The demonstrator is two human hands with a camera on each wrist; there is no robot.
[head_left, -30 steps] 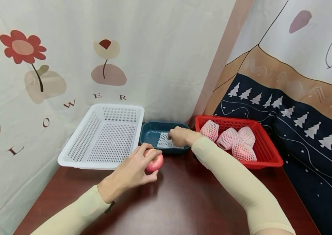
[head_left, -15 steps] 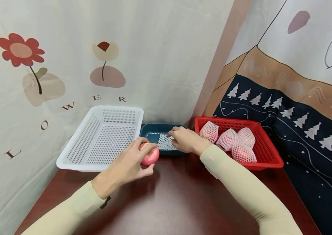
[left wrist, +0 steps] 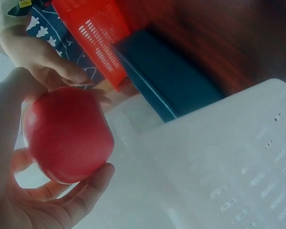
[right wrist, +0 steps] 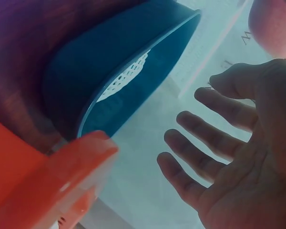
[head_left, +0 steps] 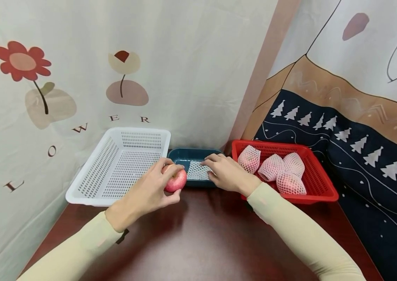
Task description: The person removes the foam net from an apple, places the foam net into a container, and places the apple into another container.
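My left hand (head_left: 145, 197) grips a bare red apple (head_left: 177, 182) in front of the white basket's near right corner; in the left wrist view the thumb and fingers lie around the apple (left wrist: 69, 136). My right hand (head_left: 229, 173) hovers over the right end of the dark blue tray (head_left: 181, 153), holding nothing. Its fingers are spread and loosely bent in the right wrist view. Inside the tray lies a white foam fruit net (head_left: 197, 171), flat, partly hidden behind the right hand's fingers in the head view.
On the left stands a white slotted basket (head_left: 87, 164). A red basket (head_left: 319, 175) on the right bears several apples in white foam nets (head_left: 272, 167). Both flank the tray on a dark reddish table (head_left: 198, 234), before a printed curtain (head_left: 191, 70).
The right hand has let go of the foam net in the tray, its fingers opening as it drew back right. The left hand, holding the apple, has shifted slightly left and up in view.
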